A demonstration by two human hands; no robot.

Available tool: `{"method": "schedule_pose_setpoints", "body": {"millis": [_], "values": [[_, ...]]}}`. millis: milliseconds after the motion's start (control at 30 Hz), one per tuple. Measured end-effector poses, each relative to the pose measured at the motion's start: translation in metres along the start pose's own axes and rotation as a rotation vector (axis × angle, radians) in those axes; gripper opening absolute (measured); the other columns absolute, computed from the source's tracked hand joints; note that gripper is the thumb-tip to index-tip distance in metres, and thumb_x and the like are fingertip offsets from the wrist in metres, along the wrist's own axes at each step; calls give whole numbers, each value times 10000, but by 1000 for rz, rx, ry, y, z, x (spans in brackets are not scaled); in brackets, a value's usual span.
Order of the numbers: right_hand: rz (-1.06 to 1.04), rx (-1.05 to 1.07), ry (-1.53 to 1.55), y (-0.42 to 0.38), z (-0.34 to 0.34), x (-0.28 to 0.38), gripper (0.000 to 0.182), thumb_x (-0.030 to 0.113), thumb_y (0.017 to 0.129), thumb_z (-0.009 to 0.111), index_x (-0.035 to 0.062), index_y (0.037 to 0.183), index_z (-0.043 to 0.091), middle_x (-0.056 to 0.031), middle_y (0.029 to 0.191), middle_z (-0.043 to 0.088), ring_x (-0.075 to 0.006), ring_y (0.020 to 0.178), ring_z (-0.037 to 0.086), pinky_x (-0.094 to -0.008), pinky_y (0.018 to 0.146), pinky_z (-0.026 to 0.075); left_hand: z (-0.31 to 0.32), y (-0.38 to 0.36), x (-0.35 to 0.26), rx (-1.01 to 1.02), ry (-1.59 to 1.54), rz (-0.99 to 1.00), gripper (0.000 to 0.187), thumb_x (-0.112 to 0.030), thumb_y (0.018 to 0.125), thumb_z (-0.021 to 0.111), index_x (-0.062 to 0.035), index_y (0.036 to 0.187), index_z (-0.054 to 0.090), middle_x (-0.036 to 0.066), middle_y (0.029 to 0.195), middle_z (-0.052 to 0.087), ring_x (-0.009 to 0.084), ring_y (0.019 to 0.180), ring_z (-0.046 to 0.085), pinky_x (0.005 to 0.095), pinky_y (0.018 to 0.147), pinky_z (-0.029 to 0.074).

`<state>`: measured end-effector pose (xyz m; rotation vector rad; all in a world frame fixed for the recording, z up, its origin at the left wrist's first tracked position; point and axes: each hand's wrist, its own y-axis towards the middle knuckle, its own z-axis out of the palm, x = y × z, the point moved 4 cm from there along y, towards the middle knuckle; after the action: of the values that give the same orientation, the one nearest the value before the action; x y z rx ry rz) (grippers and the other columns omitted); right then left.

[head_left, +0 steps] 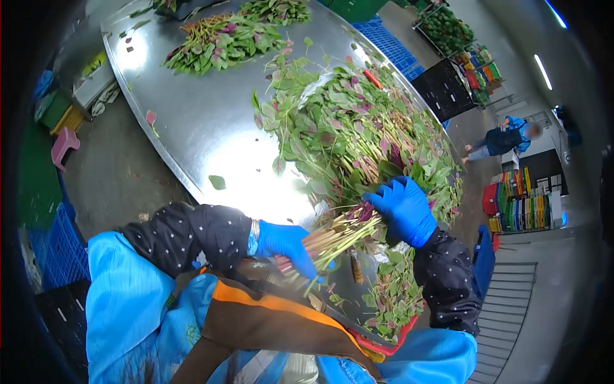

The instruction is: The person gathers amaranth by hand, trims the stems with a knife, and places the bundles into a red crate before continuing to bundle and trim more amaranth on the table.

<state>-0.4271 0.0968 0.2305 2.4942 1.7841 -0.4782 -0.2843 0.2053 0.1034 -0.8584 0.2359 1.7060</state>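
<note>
My left hand (288, 244) and right hand (403, 208) both grip one bundle of pale-stemmed, red-green leafy amaranth (339, 232) above the shiny steel worktop (198, 121).

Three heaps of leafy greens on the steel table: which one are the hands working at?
The big nearest heap. The right hand grips its leafy edge and the left hand holds a bundle of stems there; the other two heaps lie untouched farther up the table.
</note>
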Motion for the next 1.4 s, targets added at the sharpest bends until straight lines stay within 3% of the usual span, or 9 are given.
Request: {"method": "schedule_pose_setpoints", "body": {"millis": [200, 300, 467, 767, 900, 933, 1033, 1300, 1400], "values": [[292, -249, 20, -6, -8, -11, 621, 15, 625, 605, 142, 1223, 496, -127, 1180, 501, -348, 1133, 434, -443, 945, 348, -13, 28, -13, -443, 355, 238, 371, -127, 659, 721, 1, 991, 614, 89, 867, 645, 125, 795, 613, 258, 682, 489], [523, -547, 657, -46, 23, 31, 596, 95, 563, 763, 48, 1108, 529, -134, 1075, 551, -315, 1025, 514, -386, 890, 390, -31, 44, 11, -720, 364, 110, 362, -128, 650, 714, 3, 973, 616, 94, 816, 648, 127, 734, 617, 278, 649, 488], [1115, -551, 2539, -58, 173, 153, 257, 229, 884, 516, 22, 1031, 558, -32, 977, 562, -138, 871, 525, -258, 798, 412, -55, 71, 75, -800, 295, 278, 544, -254, 592, 809, -5, 1024, 593, 88, 845, 650, 146, 765, 615, 289, 699, 491], [1085, -520, 2792, -32, 181, 168, 359, 223, 869, 523, -11, 1139, 500, -96, 1050, 567, -168, 939, 565, -292, 816, 445, -44, 44, 60, -782, 185, 330, 494, -198, 663, 791, -13, 1077, 596, 78, 945, 652, 124, 839, 606, 264, 760, 482], [1271, -323, 2474, -36, 180, 161, 251, 182, 833, 564, -27, 973, 564, -102, 794, 615, -174, 682, 613, -269, 613, 490, -55, 44, 63, -810, 243, 185, 498, -163, 668, 785, -13, 1098, 584, 75, 951, 651, 127, 841, 607, 264, 762, 481], [1138, -633, 2052, -39, 161, 152, 221, 176, 825, 565, -28, 911, 572, -104, 740, 615, -187, 672, 614, -260, 596, 484, -55, 37, 56, -761, 149, 179, 502, -157, 665, 786, -14, 1101, 583, 74, 950, 651, 129, 840, 608, 264, 764, 480], [792, -473, 2709, -34, 160, 159, 207, 168, 817, 573, -23, 896, 578, -110, 754, 619, -199, 690, 616, -265, 618, 484, -65, 39, 71, -741, 62, 109, 454, -133, 676, 770, -27, 1082, 595, 67, 941, 652, 129, 827, 610, 260, 771, 475], [1259, -495, 2425, -49, 148, 132, 298, 77, 798, 585, -28, 1071, 530, -106, 929, 604, -182, 773, 604, -277, 669, 487, -39, 13, 19, -429, -243, 124, 290, -94, 808, 587, 68, 1044, 542, 200, 1003, 618, 260, 898, 631, 333, 712, 545], [842, -498, 2704, -57, 133, 109, 284, 117, 835, 539, -18, 1084, 508, -86, 873, 595, -171, 765, 599, -270, 673, 489, -26, 7, -19, -476, -95, 138, 292, -148, 798, 616, 59, 1000, 576, 150, 865, 646, 215, 737, 648, 312, 646, 534]]}}
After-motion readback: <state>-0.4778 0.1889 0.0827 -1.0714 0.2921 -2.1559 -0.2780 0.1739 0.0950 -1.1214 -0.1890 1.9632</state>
